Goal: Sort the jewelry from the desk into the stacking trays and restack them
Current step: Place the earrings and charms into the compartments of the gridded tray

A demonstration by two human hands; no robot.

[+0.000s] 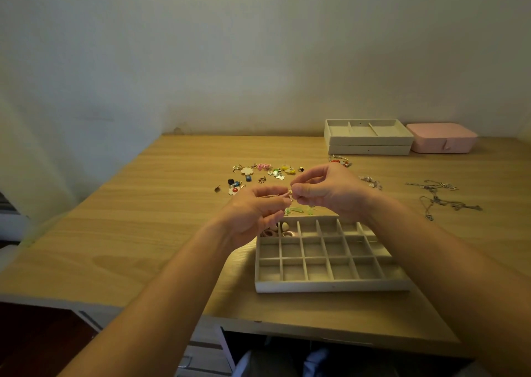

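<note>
My left hand [255,211] and my right hand [330,188] meet above the far edge of a grey compartment tray [330,286], both pinching one small pale earring [289,195] between the fingertips. The tray's far-left cells hold a few pinkish ring-like pieces [284,231]; its other visible cells look bare. Loose colourful earrings and charms [258,174] lie scattered on the desk beyond my hands. Greenish pieces [296,210] lie just behind the tray, under my hands.
Two stacked grey trays [369,137] stand at the back right, beside a pink box [442,141]. Silver chains [439,197] and a beaded bracelet [370,182] lie at the right. A red charm bracelet [340,160] sits before the stack. Wall bounds the desk at left and back.
</note>
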